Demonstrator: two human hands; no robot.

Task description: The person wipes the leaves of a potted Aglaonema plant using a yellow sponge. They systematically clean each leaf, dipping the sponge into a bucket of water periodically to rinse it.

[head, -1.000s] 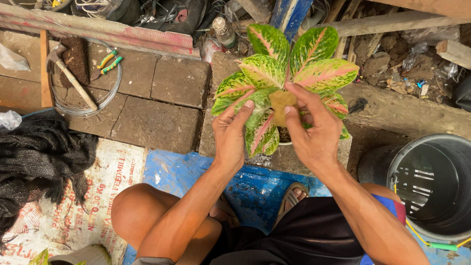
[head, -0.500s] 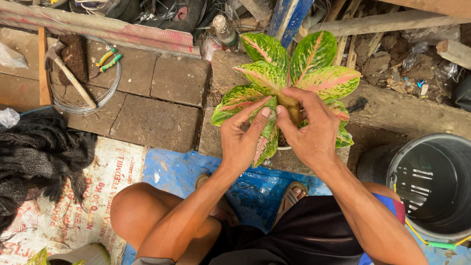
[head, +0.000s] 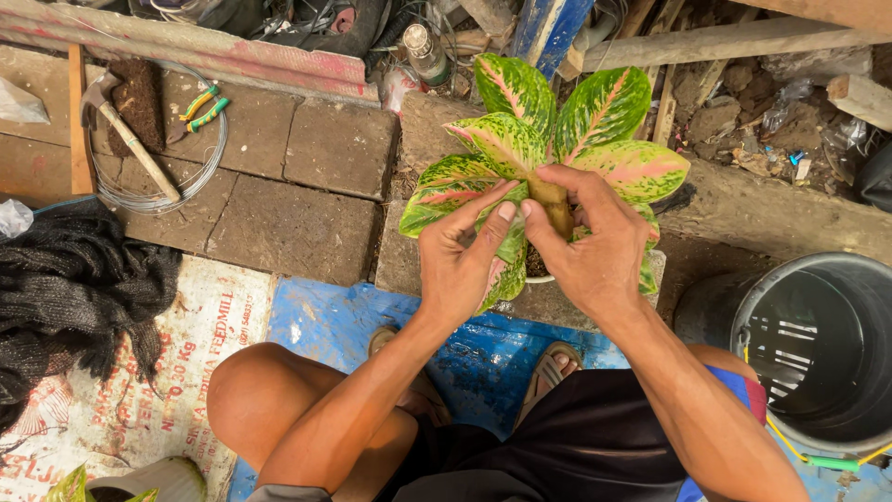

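Note:
A potted plant with green leaves veined in pink and yellow stands on a stone block in front of me. Its small white pot barely shows under my hands. My left hand reaches in from below, thumb and fingers pinching at the plant's base. My right hand grips a brownish, dried leaf sheath on the stem. The fingertips of both hands meet at the middle of the plant.
A grey bucket stands at the right. Paving bricks lie to the left, with a hammer, a wire coil and green-handled pliers. Black netting and a printed sack lie at the near left.
The view has shifted slightly. My hands have closed in from the sides of the plant to its stem, and my right hand has taken hold of the brown sheath.

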